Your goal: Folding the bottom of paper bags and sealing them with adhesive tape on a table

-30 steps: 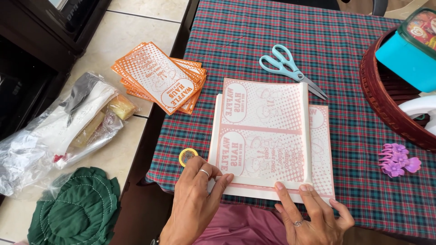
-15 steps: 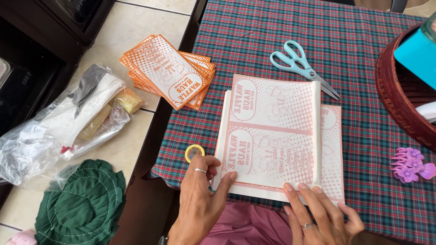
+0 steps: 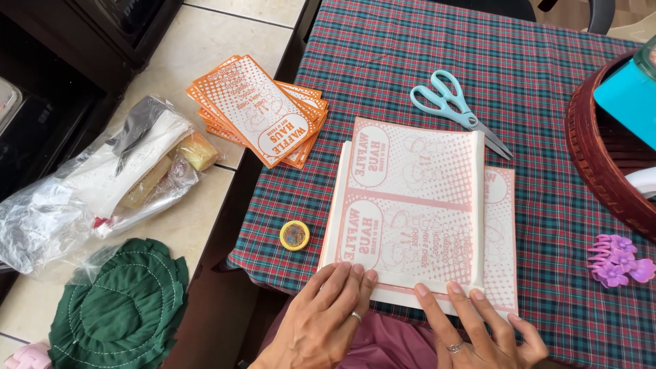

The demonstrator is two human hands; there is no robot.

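Pressing flat, open fingers on the near edge of the pale printed sheet stack (image 3: 410, 212), the left hand (image 3: 328, 321) and right hand (image 3: 471, 328) grip nothing; the stack's long axis runs away from them across the plaid tabletop (image 3: 547, 123), both hands equally near.

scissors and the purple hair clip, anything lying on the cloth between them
Nothing loose. In the head view, bare plaid cloth runs from the scissors to the purple hair clip; the dark red basket borders that stretch.
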